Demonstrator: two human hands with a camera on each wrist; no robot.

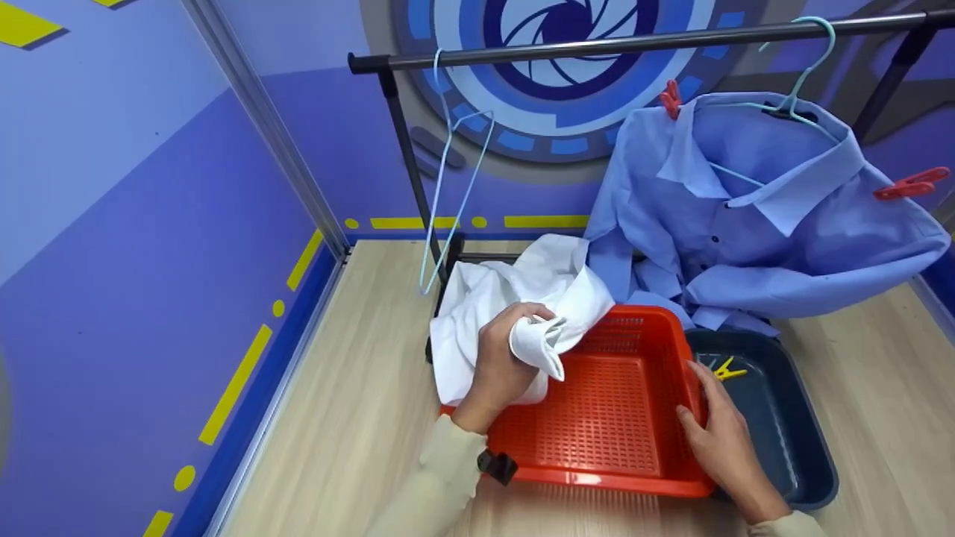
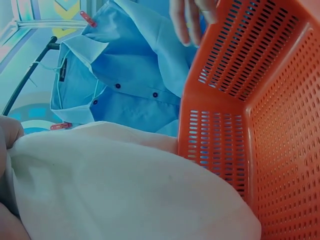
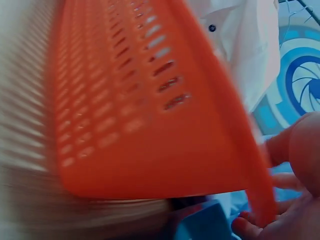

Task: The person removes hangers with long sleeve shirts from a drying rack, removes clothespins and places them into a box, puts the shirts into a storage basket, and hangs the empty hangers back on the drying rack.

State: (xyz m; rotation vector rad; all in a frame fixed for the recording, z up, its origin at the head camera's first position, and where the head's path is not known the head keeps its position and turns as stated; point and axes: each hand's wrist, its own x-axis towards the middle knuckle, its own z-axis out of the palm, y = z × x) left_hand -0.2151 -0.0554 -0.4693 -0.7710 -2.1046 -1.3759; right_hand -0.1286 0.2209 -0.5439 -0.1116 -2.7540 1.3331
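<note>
My left hand (image 1: 503, 365) grips a bunched white shirt (image 1: 470, 298), with a folded end sticking out past the fingers. The shirt overlaps the left part of a red basket (image 1: 604, 479) with perforated walls. In the right wrist view, a dark button shows on the white cloth (image 3: 250, 45). On the basket's right side, my right hand (image 1: 720, 432) holds the rim, thumb toward the inside and fingers outside; the rim passes between them in the right wrist view. The left wrist view shows the right fingers (image 2: 192, 17) beside the basket wall (image 2: 220, 75).
A dark basin (image 1: 791, 418) with a yellow clothespin (image 1: 727, 371) sits right of the basket. From a black rail (image 1: 597, 51) hang an empty hanger (image 1: 440, 171) and a blue shirt (image 1: 746, 246) with red clothespins (image 1: 914, 184). A wall panel (image 1: 149, 298) stands left.
</note>
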